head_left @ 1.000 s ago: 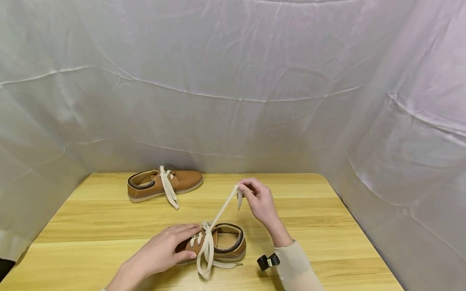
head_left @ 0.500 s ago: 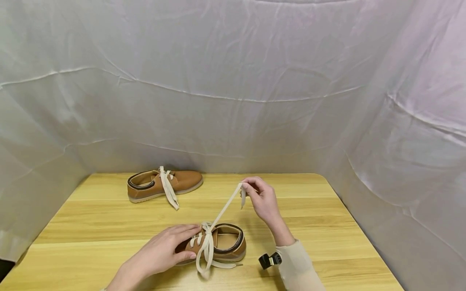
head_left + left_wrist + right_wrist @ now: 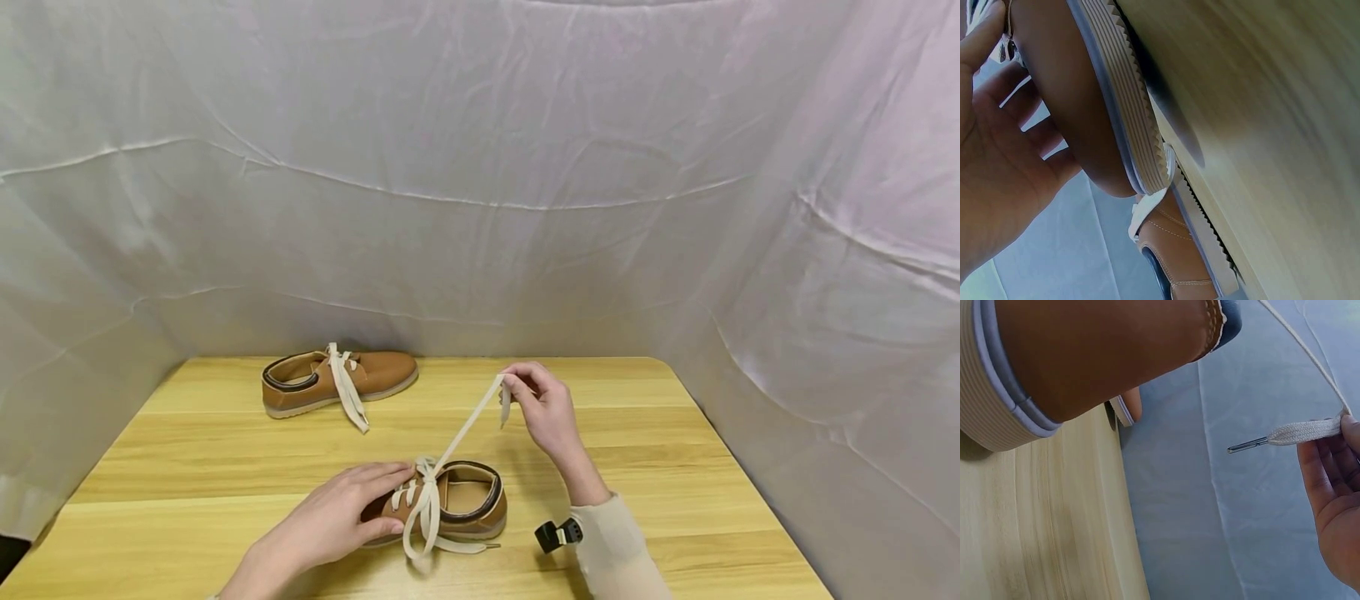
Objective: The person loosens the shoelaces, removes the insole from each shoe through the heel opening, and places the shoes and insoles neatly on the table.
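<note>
In the head view, a brown shoe (image 3: 474, 527) rests on the table, toe to the left. My left hand (image 3: 337, 510) holds its front part, thumb on the near side and fingers across the far side. A knot (image 3: 429, 478) of cream lace sits over the tongue, with a loop (image 3: 412, 537) hanging on the near side and a tipped end lying on the table. Up and to the right, my right hand (image 3: 553, 417) pinches the other part of the shoelace (image 3: 470, 423), which runs taut from the knot. Its tipped end (image 3: 1300, 432) sticks out past my fingers in the right wrist view.
A second brown shoe (image 3: 386, 373) stands at the back left of the wooden table (image 3: 637, 450), toe to the right, its lace hanging over the near side. Grey cloth (image 3: 480, 250) encloses the back and sides. A small black device (image 3: 557, 535) sits at my right sleeve.
My right hand has drawn the lace slightly up and to the right. The hanging loop has shifted a little to the left. My left hand and both shoes stay put.
</note>
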Tool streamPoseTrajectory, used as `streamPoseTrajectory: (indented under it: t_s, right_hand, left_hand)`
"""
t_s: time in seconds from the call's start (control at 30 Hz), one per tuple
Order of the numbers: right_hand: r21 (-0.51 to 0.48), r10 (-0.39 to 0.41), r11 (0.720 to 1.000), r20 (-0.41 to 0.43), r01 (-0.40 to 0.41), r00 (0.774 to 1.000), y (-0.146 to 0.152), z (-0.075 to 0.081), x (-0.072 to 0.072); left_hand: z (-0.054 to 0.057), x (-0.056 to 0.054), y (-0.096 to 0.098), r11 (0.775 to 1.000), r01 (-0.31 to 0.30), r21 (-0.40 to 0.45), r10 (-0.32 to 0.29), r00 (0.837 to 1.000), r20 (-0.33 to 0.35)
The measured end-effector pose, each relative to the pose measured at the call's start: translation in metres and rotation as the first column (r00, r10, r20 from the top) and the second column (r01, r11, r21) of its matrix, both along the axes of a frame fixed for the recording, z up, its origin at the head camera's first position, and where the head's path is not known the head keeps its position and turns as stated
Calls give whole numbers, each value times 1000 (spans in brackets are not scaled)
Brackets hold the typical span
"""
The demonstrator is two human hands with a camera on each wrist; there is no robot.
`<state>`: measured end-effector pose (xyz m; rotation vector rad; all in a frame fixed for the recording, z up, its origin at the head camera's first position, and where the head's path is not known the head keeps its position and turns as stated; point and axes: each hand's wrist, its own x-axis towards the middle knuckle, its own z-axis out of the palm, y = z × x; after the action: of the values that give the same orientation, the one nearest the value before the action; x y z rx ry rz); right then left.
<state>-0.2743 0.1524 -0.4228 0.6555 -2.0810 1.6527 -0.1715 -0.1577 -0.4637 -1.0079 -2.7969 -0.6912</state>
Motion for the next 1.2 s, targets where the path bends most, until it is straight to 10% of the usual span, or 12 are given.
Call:
streamPoseTrajectory:
  t_s: [1.2]
  right_hand:
    - [-65, -28, 997, 48, 31, 998, 13, 4, -2]
  left_hand:
    - [0, 1, 0, 1000, -8, -12, 8, 1000, 14]
